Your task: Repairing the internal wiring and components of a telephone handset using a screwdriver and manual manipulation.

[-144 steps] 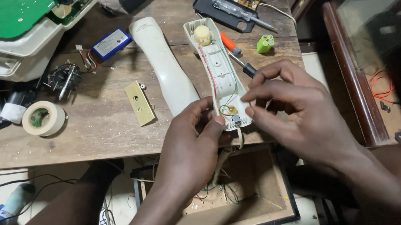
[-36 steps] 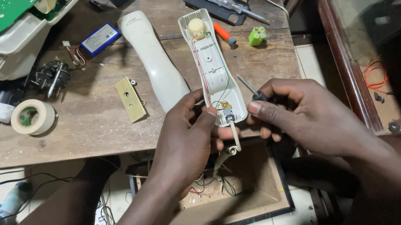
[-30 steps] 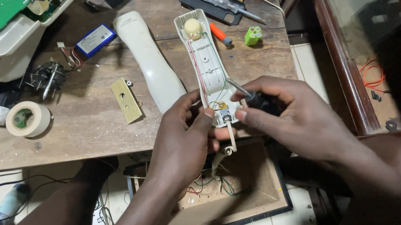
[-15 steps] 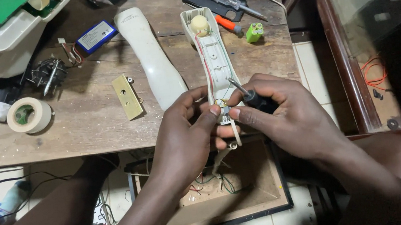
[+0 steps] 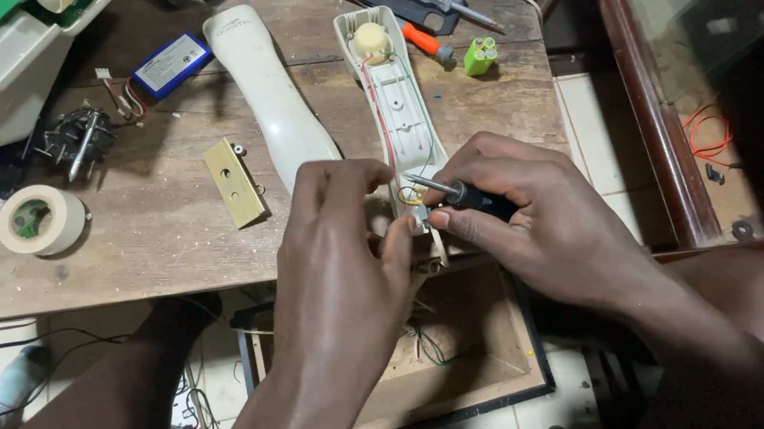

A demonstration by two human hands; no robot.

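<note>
Low centre, the left hand [image 5: 338,248] pinches the near end of the open handset shell [image 5: 393,98], fingers clamped; the right hand [image 5: 536,216] grips a screwdriver [image 5: 456,193], tip inside. The shell looks light, with fragile thin wires — best held by its rims. Farther left lies the cover [image 5: 272,93].

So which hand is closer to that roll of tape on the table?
Left. The left hand grips the opened white handset, on the side toward the roll of tape. The right hand, holding a screwdriver, sits farther right.
</note>
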